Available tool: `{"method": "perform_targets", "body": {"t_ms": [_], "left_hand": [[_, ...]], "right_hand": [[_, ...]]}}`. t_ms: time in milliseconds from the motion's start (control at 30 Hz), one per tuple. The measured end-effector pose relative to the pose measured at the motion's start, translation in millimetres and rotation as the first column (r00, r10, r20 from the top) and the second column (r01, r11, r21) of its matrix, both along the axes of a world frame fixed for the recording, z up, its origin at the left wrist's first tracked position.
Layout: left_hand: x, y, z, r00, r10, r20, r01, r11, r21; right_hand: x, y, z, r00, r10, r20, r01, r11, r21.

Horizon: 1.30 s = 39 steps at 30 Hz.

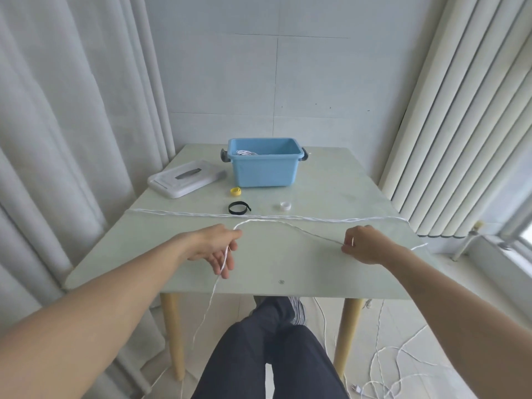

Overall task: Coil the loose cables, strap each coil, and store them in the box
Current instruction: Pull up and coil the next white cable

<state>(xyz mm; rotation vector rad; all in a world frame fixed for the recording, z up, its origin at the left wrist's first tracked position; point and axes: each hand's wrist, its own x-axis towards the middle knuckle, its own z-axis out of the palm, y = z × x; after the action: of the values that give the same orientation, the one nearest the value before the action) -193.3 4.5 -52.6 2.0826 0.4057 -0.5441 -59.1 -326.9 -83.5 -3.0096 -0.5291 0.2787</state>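
White cable point(276, 221) spans both hands before the blue box point(264, 162): left hand point(220, 251) loosely curled round it, right hand point(361, 244) pinching it in its grip.

Single view only, head-mounted, wide-angle. Looks forward and down from a seated position at the near edge of the desk point(288, 263). Faces the far wall, curtains bowed by the lens on both sides. Near enough that both forearms enter from the bottom corners, left hand point(214, 249) and right hand point(364, 244) mid-frame. Lap and floor point(403, 341) under the desk fill the bottom. No second view to overlap.
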Motion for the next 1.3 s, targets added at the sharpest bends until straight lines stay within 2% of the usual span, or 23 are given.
{"method": "perform_targets", "body": {"t_ms": [100,133,267,367,433,533,600,633,667,700,733,767,833,900,1033,1167,1300], "left_hand": [[2,-14,-8,0.994,-0.106,-0.002,0.104,0.974,-0.200],[3,-17,-11,0.987,-0.163,0.009,0.162,0.968,-0.194],[5,-38,-12,0.949,-0.271,0.161,0.274,0.962,0.004],[7,-60,-9,0.914,-0.294,0.279,0.299,0.954,0.025],[8,-75,-8,0.910,-0.236,0.341,0.263,0.964,-0.035],[8,-98,-1,0.916,-0.165,0.366,0.225,0.966,-0.129],[7,-111,4,0.908,-0.181,0.378,0.252,0.956,-0.148],[5,-116,7,0.902,-0.195,0.384,0.271,0.950,-0.154],[3,-120,9,0.897,-0.205,0.393,0.286,0.945,-0.159],[-1,-124,10,0.889,-0.207,0.408,0.295,0.941,-0.165],[-5,-126,11,0.878,-0.206,0.431,0.301,0.939,-0.164],[-9,-127,9,0.864,-0.209,0.458,0.309,0.939,-0.153],[-21,-125,3,0.838,-0.229,0.495,0.326,0.938,-0.118],[-35,-120,-8,0.840,-0.234,0.490,0.321,0.942,-0.101],[-54,-101,-32,0.890,-0.250,0.382,0.284,0.958,-0.033],[-64,-76,-49,0.911,-0.318,0.264,0.323,0.946,0.025],[-70,-59,-56,0.918,-0.376,0.128,0.384,0.922,-0.043]], "right_hand": [[16,-45,1,0.993,-0.117,0.005,0.115,0.962,-0.249],[21,-65,0,0.984,-0.179,0.006,0.174,0.951,-0.256],[13,-126,10,0.912,-0.407,0.046,0.405,0.882,-0.242],[7,-151,13,0.850,-0.527,-0.033,0.507,0.832,-0.227],[8,-152,19,0.858,-0.513,-0.023,0.486,0.825,-0.287],[1,-125,32,0.939,-0.337,0.072,0.338,0.861,-0.379],[-22,-90,50,0.986,-0.127,0.106,0.150,0.957,-0.248],[-38,-69,60,0.995,-0.013,0.096,0.022,0.996,-0.090],[-54,-51,66,0.996,0.072,0.061,-0.080,0.986,0.145],[-73,-34,71,0.989,0.147,-0.009,-0.131,0.909,0.397],[-90,-20,74,0.973,0.214,-0.088,-0.128,0.813,0.568],[-102,-9,73,0.952,0.271,-0.139,-0.114,0.740,0.662],[-113,4,60,0.941,0.303,-0.149,-0.118,0.708,0.696],[-118,8,45,0.959,0.256,-0.119,-0.108,0.721,0.684],[-119,4,23,0.986,0.128,-0.106,-0.024,0.742,0.670],[-109,-14,16,0.996,-0.070,0.046,0.020,0.736,0.676],[-94,-45,18,0.922,-0.343,0.183,0.107,0.676,0.729]]}}
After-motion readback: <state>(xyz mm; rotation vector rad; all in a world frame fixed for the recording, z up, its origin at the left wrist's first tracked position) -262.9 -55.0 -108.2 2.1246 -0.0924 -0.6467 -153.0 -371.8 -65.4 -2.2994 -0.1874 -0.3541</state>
